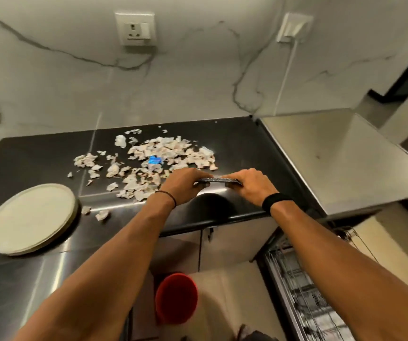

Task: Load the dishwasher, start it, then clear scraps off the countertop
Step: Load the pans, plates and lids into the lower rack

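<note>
Torn paper scraps [148, 158] lie scattered over the black countertop [234, 210], with one blue scrap [155, 159] among them. Both my hands hold a thin dark plate [218, 180] edge-on, just above the counter near its front edge. My left hand [185, 182] grips its left end and my right hand [252, 184] grips its right end. A cream plate [29, 219] sits on the counter at the left. The dishwasher [303, 291] stands open at the lower right, its wire rack showing.
A steel-topped unit [345, 163] adjoins the counter on the right. A red bin [175, 297] stands on the floor below the counter edge. The marble wall behind carries a socket [136, 29] and a plugged-in white cable [285, 77].
</note>
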The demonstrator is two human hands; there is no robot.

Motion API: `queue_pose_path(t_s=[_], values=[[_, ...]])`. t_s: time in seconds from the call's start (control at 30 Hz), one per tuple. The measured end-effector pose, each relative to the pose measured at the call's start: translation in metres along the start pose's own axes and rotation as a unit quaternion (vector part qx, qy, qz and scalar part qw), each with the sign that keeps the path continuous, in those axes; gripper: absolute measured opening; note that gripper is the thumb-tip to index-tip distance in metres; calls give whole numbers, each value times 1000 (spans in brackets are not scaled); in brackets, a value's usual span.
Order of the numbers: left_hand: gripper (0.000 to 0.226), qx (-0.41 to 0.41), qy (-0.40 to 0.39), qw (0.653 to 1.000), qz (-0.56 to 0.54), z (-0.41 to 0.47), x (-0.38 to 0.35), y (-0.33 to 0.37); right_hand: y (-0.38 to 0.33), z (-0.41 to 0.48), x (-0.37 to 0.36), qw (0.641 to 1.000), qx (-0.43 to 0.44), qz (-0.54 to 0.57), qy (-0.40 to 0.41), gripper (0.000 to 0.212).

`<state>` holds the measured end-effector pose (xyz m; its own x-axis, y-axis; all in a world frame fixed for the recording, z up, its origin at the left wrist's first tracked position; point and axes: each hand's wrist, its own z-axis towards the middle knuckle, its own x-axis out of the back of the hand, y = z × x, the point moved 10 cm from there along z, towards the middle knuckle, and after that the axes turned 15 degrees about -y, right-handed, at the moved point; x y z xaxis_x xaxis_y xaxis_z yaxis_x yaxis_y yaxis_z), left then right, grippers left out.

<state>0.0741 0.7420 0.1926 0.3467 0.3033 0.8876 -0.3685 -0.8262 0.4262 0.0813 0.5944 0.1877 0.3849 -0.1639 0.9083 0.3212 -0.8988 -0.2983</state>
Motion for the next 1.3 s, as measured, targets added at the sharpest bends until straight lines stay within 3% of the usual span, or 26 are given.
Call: queue_pose_path(t_s=[0.27,0.43,0.77,0.97,1.2,1.3], values=[[42,-92,-35,994,38,58,-36,125,121,-103,-9,989,-136,60,25,46],[48,-157,-74,983,57,86,-85,215,193,-169,-25,976,-191,93,43,37],[22,-252,-163,943,148,121,-213,365,310,-286,-84,945,-292,138,55,29],[23,-312,-224,908,165,148,-281,403,353,-322,-122,922,-336,181,63,37],[28,-333,-303,873,186,209,-363,385,396,-292,-189,886,-392,246,40,38],[27,-339,-299,871,191,246,-394,373,423,-270,-216,869,-421,259,25,38]])
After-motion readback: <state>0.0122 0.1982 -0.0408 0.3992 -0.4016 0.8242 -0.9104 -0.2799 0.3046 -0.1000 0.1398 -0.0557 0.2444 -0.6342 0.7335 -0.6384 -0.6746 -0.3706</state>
